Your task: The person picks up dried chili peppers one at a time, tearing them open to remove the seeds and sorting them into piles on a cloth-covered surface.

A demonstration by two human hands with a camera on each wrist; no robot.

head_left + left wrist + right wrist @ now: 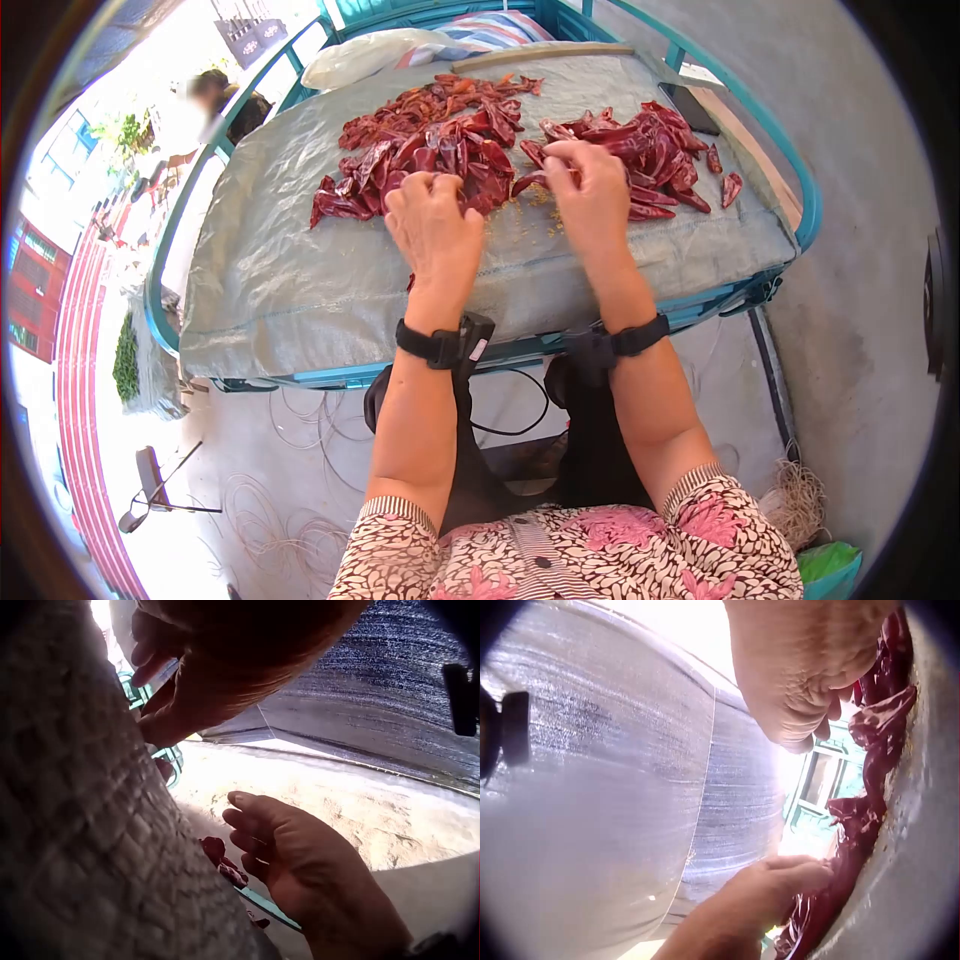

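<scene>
Two heaps of dried red chilies lie on a grey woven sheet (280, 290). My left hand (437, 235) is at the near edge of the left heap (440, 150), its fingers bent down over the chilies. In the right wrist view, the fingertips of the left hand (780, 881) meet the chilies (855, 832); I cannot tell whether they grip one. My right hand (590, 190) hovers by the left side of the right heap (655, 150). The left wrist view shows the right hand (300, 862) with loosely bent fingers and nothing between them.
Teal rails (770, 110) frame the cart bed around the sheet. A dark phone (690, 108) lies beyond the right heap, and loose chilies (732, 188) lie near it. Yellow seeds (540, 200) are scattered between the heaps. A pale sack (375, 55) is at the back. Another person (245, 110) is at far left.
</scene>
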